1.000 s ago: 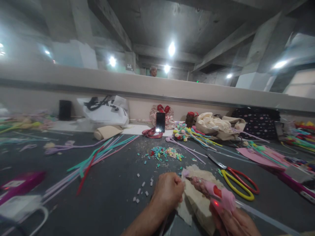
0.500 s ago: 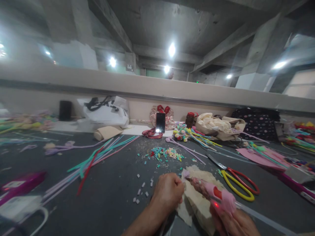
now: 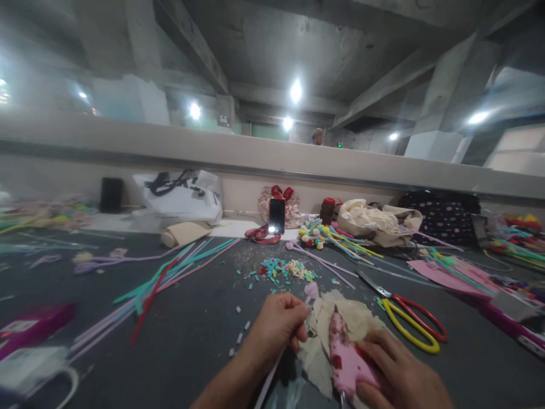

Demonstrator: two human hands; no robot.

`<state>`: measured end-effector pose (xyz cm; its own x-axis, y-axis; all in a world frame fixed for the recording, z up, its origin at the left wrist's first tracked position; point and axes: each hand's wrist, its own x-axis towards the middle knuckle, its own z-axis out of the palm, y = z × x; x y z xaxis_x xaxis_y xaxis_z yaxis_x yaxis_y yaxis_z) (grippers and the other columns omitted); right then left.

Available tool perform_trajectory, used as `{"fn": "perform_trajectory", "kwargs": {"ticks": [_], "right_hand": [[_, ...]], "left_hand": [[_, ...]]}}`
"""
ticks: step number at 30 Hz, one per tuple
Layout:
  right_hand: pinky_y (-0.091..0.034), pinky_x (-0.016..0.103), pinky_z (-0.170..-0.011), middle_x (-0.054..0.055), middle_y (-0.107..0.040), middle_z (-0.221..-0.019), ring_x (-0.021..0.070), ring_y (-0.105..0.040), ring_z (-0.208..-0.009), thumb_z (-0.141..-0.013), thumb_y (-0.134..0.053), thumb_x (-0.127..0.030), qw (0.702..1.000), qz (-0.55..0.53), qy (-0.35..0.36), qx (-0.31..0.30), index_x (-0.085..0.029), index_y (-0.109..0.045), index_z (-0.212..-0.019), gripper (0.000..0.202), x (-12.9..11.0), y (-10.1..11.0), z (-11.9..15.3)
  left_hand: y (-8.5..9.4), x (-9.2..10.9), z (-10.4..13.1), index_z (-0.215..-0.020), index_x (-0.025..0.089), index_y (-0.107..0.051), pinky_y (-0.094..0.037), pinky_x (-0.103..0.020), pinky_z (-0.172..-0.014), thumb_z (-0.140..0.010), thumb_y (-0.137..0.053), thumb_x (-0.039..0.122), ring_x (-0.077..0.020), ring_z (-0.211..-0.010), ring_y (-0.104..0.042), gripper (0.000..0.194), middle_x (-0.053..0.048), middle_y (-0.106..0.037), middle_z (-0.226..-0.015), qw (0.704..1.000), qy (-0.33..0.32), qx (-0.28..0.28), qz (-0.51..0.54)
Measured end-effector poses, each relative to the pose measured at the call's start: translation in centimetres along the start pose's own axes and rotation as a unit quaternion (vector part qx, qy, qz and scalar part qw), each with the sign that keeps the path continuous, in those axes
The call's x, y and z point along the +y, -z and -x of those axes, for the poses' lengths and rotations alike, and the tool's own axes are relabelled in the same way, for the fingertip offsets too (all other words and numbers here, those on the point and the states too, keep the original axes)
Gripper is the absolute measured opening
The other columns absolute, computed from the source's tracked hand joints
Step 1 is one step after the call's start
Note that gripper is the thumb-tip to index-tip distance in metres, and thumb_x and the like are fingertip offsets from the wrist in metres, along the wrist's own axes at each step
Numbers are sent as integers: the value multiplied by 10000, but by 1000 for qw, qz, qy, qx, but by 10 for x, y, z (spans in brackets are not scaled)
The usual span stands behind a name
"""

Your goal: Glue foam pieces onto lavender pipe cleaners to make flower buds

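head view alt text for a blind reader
The right hand holds a pink glue gun over a crumpled pale sheet on a dark table; the left hand pinches a lilac stem. Scissors lie to the right, small colourful pieces beyond.

Dark table (image 3: 191, 335) held red-and-yellow-handled scissors (image 3: 386, 293), small multicolored pieces (image 3: 284, 270), crumpled cream sheet (image 3: 317, 360), pink sheet (image 3: 430, 274) at right, teal, red, lilac stems (image 3: 163, 278) at left.

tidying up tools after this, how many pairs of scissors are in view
1: the scissors with one red and one yellow handle, on the dark tabletop beyond the right hand. More could be hidden among the clutter.
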<state>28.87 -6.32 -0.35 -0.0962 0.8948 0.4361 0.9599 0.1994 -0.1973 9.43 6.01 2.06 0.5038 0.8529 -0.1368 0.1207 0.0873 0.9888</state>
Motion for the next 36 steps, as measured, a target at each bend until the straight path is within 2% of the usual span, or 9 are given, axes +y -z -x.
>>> {"fn": "perform_trajectory", "kwargs": {"ticks": [2, 4, 7, 10, 14, 18, 26, 31, 36], "right_hand": [[-493, 293, -668, 81, -615, -937, 232, -599, -830, -691, -579, -302, 999, 2, 25, 29, -255, -597, -958, 271, -10, 5, -8], [-471, 266, -671, 77, -610, -871, 194, -592, -787, -766, -492, -248, 996, -48, 34, 70, -230, -589, -905, 170, -24, 11, -21], [-430, 216, -545, 13, -572, -656, 131, -549, -579, -800, -444, -211, 989, -140, 45, 33, -208, -574, -824, 132, -45, 15, -42], [-390, 214, -515, -5, -552, -617, 122, -518, -553, -783, -473, -208, 984, -175, 31, 22, -194, -584, -775, 112, -56, 9, -59], [-376, 210, -518, -9, -560, -613, 118, -518, -551, -782, -476, -219, 977, -209, -19, 31, -187, -593, -707, 143, -55, -5, -66], [-379, 210, -515, -1, -564, -626, 124, -521, -562, -783, -485, -241, 969, -235, -55, 53, -177, -591, -717, 141, -51, -11, -64], [-370, 207, -481, -9, -535, -611, 110, -497, -513, -785, -471, -232, 964, -254, -62, 52, -171, -569, -699, 144, -49, -18, -59], [-354, 211, -489, -26, -501, -564, 109, -475, -510, -769, -482, -202, 973, -223, -41, 40, -175, -553, -642, 148, -43, -7, -56], [-367, 224, -530, -7, -555, -642, 124, -505, -584, -774, -503, -219, 971, -234, -28, 48, -185, -576, -680, 123, -29, 9, -55]], "left_hand": [[0, -1, 0, -568, 165, -465, -220, -157, -323, -675, -473, 302, -35, -262, -352, 173, 43, -500, -367, 1000, 2, -17, 19], [-1, -2, 1, -552, 166, -463, -194, -157, -312, -659, -494, 316, -34, -252, -343, 187, 46, -492, -356, 999, 9, -37, 39], [-3, -2, 3, -526, 163, -462, -160, -161, -306, -625, -537, 354, -37, -247, -340, 228, 43, -485, -338, 994, 19, -74, 84], [-3, 0, 6, -520, 157, -468, -141, -164, -308, -595, -580, 406, -37, -252, -341, 283, 43, -480, -331, 988, 23, -96, 117], [-1, 1, 7, -536, 158, -466, -135, -160, -308, -583, -595, 459, -36, -258, -352, 330, 42, -496, -347, 986, 30, -97, 133], [-2, 0, 6, -549, 159, -465, -136, -157, -305, -598, -593, 437, -31, -254, -340, 310, 52, -493, -350, 982, 32, -102, 155], [-6, -2, 7, -519, 155, -461, -146, -154, -298, -609, -583, 421, -34, -251, -343, 306, 45, -486, -339, 980, 29, -119, 159], [-6, -1, 9, -528, 158, -468, -158, -149, -284, -652, -524, 384, -39, -247, -340, 264, 36, -497, -346, 990, 20, -101, 94], [-7, 2, 10, -533, 157, -505, -194, -158, -275, -629, -494, 253, -40, -226, -278, 136, 55, -453, -300, 996, 33, -41, -78]]}}
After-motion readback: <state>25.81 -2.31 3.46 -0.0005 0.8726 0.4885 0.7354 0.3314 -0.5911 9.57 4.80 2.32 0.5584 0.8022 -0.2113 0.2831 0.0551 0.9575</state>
